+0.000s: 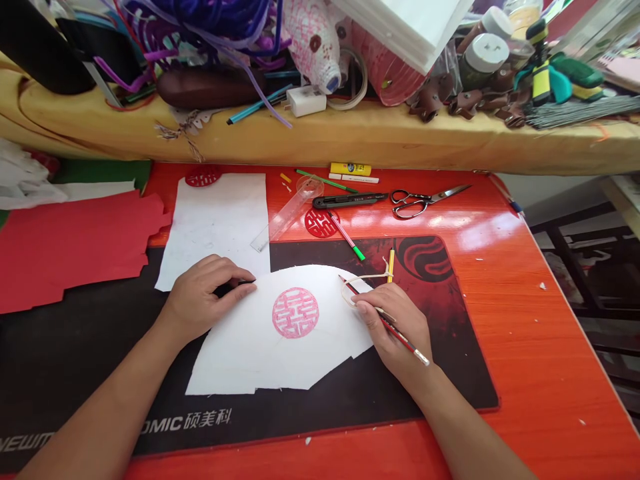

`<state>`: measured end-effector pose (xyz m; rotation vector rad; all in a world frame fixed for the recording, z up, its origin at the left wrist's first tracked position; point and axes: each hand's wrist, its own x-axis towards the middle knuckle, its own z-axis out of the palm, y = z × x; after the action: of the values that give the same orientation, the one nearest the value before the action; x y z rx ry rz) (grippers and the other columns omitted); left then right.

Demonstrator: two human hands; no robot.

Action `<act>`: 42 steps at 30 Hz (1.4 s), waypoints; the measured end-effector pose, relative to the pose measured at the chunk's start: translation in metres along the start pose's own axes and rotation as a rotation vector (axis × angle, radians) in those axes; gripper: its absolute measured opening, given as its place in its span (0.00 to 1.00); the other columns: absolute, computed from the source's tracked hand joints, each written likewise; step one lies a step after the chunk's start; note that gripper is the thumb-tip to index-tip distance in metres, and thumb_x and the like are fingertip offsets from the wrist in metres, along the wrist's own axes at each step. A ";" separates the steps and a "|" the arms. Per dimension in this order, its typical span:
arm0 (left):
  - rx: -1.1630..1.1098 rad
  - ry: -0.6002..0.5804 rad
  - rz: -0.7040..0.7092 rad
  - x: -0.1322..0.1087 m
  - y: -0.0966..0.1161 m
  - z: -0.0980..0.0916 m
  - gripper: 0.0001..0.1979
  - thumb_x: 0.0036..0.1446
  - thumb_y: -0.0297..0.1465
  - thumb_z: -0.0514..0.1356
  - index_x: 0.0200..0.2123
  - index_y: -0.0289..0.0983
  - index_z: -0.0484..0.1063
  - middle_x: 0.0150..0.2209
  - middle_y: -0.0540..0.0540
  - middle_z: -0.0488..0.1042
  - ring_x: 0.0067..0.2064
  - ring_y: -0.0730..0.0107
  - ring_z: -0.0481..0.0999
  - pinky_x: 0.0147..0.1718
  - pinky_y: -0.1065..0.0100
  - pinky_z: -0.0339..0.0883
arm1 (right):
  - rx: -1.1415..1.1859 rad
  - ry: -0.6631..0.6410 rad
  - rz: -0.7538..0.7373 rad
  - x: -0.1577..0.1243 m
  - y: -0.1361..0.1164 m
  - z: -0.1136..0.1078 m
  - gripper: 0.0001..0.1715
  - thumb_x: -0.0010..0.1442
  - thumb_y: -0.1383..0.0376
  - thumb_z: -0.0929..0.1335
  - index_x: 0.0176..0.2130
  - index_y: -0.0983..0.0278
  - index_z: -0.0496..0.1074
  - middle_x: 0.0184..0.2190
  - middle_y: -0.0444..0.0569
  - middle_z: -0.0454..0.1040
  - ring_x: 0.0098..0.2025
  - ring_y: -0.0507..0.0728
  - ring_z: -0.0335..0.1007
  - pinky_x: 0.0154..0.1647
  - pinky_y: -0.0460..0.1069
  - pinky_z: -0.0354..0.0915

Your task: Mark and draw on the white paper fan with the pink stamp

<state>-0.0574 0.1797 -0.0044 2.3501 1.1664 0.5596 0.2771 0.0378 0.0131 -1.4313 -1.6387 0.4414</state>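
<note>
A white fan-shaped paper lies on the black mat, with a round pink pattern drawn near its middle. My left hand pinches the paper's upper left edge, thumb and index finger almost together. In my right hand is a dark red pencil, its tip over the paper's upper right part. A thin cream string loops near the pencil tip and runs to a yellow pencil standing just beyond the paper's right edge.
Behind lie a white sheet, clear ruler, black cutter, scissors, glue stick, green-capped pen and red round cutout. Red paper is at left. A cluttered, cloth-covered shelf runs along the back.
</note>
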 end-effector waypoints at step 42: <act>-0.042 0.011 -0.015 -0.001 -0.002 0.002 0.13 0.71 0.44 0.63 0.39 0.45 0.84 0.34 0.48 0.82 0.39 0.61 0.79 0.41 0.60 0.71 | 0.103 0.270 0.224 -0.003 0.002 -0.004 0.18 0.77 0.55 0.70 0.38 0.59 0.84 0.31 0.49 0.85 0.34 0.59 0.83 0.37 0.53 0.76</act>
<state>-0.0582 0.1795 -0.0076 2.3033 1.1652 0.5871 0.2812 0.0345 0.0130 -1.5305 -1.2311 0.4313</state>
